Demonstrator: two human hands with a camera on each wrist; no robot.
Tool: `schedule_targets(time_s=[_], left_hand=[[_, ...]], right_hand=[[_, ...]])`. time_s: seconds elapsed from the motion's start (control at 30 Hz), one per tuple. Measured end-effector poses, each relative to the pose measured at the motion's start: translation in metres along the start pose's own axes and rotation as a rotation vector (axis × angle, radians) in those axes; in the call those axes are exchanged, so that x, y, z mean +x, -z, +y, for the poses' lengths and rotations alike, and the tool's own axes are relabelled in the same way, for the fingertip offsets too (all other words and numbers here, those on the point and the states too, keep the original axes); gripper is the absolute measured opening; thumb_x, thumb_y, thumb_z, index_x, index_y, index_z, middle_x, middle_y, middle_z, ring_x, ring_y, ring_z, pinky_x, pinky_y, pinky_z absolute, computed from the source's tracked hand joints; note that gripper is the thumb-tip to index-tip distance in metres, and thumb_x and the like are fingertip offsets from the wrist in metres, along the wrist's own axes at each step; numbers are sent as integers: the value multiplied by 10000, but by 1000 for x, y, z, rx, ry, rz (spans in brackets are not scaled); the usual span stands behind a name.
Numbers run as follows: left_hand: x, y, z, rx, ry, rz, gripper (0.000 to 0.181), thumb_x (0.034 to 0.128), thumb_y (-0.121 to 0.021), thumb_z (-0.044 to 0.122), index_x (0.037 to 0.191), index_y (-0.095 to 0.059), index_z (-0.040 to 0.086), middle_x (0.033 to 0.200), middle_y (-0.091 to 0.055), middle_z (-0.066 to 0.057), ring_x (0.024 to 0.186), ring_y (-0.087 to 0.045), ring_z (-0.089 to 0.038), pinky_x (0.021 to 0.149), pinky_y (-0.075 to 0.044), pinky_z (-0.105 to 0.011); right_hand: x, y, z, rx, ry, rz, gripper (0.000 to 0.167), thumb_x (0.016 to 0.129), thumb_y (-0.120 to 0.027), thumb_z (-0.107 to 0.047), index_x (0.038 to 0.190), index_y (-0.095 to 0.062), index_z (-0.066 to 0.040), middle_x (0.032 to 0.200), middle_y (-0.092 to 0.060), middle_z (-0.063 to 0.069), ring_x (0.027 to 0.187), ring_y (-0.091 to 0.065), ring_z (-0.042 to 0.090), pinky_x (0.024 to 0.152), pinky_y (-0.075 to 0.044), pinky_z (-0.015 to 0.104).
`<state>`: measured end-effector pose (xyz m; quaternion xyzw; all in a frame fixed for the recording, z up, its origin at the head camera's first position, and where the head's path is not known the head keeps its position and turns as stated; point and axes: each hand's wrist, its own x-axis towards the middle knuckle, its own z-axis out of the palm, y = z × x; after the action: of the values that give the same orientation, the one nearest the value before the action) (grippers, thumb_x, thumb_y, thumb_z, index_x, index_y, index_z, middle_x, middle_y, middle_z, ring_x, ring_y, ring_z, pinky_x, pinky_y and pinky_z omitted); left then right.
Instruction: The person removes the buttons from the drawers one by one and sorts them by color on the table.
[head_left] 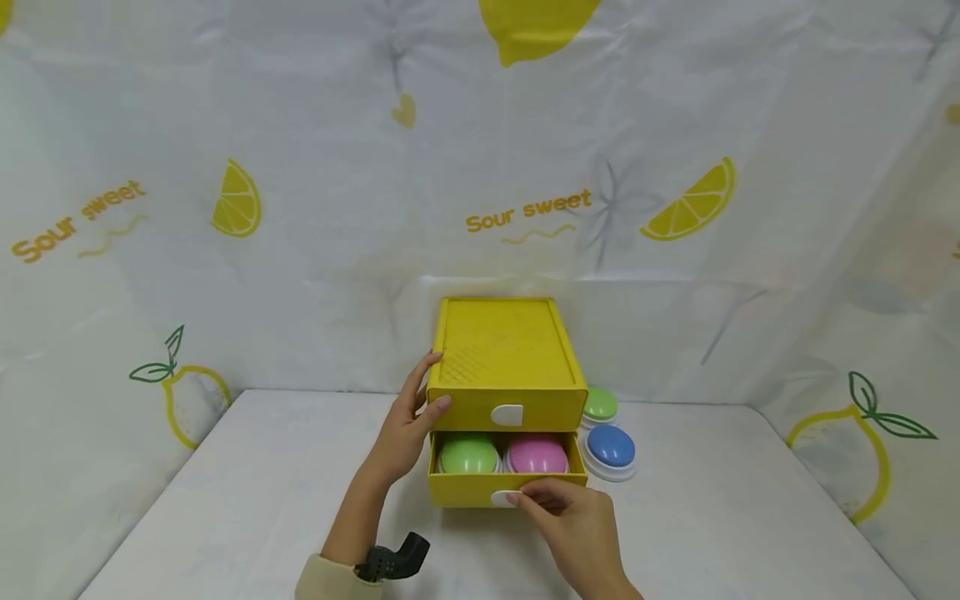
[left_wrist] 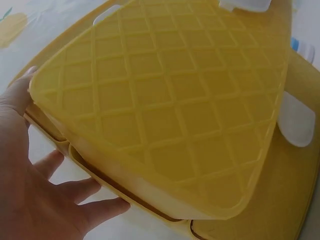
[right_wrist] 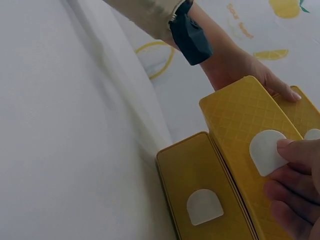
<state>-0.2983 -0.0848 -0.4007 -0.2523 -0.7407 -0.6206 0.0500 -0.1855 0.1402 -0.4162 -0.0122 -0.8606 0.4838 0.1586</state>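
A yellow drawer box [head_left: 506,342] stands on the table with a lower drawer [head_left: 468,492] pulled partly out. Inside that drawer sit a green domed button [head_left: 468,455] and a pink domed button [head_left: 537,456], side by side on white bases. My right hand [head_left: 577,529] pinches the drawer's white handle [right_wrist: 265,150] between thumb and fingers. Against the box's left side lie the spread fingers of my left hand [head_left: 401,437], its thumb over the front edge. The left wrist view shows these fingers [left_wrist: 80,190] fairly straight along the side.
Right of the box, a blue domed button [head_left: 611,446] and another green one [head_left: 600,403] rest on the table [head_left: 720,500]. Another drawer [right_wrist: 185,175] sits closed beneath the pulled one. A lemon-print sheet [head_left: 337,208] hangs behind the box.
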Motion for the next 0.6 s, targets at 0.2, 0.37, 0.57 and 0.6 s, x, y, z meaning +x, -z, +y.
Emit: schedule_targets(time_s=[0.2, 0.37, 0.57, 0.6], left_hand=[[-1, 1, 1, 0, -3, 2, 606, 1070, -512, 248, 1584, -225, 391, 1719, -101, 41, 1531, -306, -372, 1117, -432, -602], [-1, 0, 1, 4, -8, 5, 605, 1070, -512, 249, 1584, -225, 390, 1719, -103, 37, 1531, -307, -369, 1121, -426, -604], [-1, 0, 1, 0, -13, -1, 606, 1072, -508, 242, 1586, -222, 386, 1718, -102, 34, 1519, -332, -371, 1114, -438, -596], [-1, 0, 1, -1, -14, -2, 607, 1072, -507, 241, 1587, -221, 383, 1718, -103, 31, 1516, -336, -373, 1111, -441, -595]], right_hand=[[-12, 0, -1, -29, 3, 9, 131, 751, -895, -276, 768, -788, -202, 730, -752, -102, 609, -611, -27, 612, -547, 155], [-23, 0, -1, -52, 45, 56, 142, 711, -920, -243, 738, -790, -192, 689, -745, -96, 570, -570, -48, 579, -538, 160], [-31, 2, 0, -69, 121, 103, 163, 670, -938, -206, 690, -776, -200, 629, -729, -99, 534, -568, -96, 532, -521, 145], [-32, 3, -1, -73, 121, 89, 159, 677, -935, -218, 697, -778, -203, 632, -730, -102, 537, -568, -98, 533, -521, 143]])
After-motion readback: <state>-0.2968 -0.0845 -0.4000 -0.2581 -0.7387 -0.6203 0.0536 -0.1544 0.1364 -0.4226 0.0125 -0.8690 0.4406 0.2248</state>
